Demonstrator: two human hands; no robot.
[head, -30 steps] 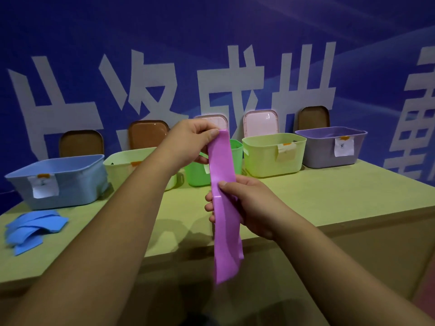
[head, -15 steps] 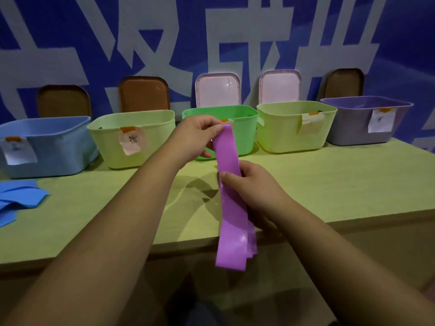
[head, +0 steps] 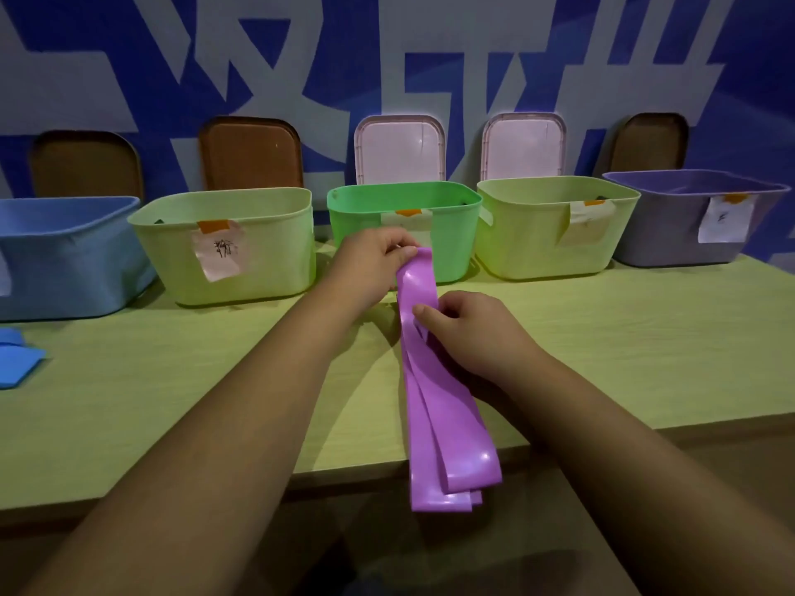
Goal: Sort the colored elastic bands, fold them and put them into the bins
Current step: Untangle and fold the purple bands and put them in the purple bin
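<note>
A purple elastic band (head: pixel 439 406) lies stretched over the green table, its doubled lower end hanging past the front edge. My left hand (head: pixel 370 264) pinches the band's top end, in front of the green bin (head: pixel 404 200). My right hand (head: pixel 469 329) grips the band a little lower, thumb on top. Along the wall stand the blue bin (head: pixel 64 251), a light green bin (head: pixel 223 247), a second light green bin (head: pixel 555 225) and the purple-grey bin (head: pixel 688 217), most with paper labels.
Blue bands (head: pixel 17 359) lie in a pile at the table's left edge. Brown lids (head: pixel 249 152) and pink lids (head: pixel 400 148) lean against the blue wall behind the bins. The table's front edge (head: pixel 645 419) runs just under my forearms.
Both hands have lowered the band from upright in the air down toward the tabletop, and its lower end now shows as several folded layers. The camera has tilted down and closer.
</note>
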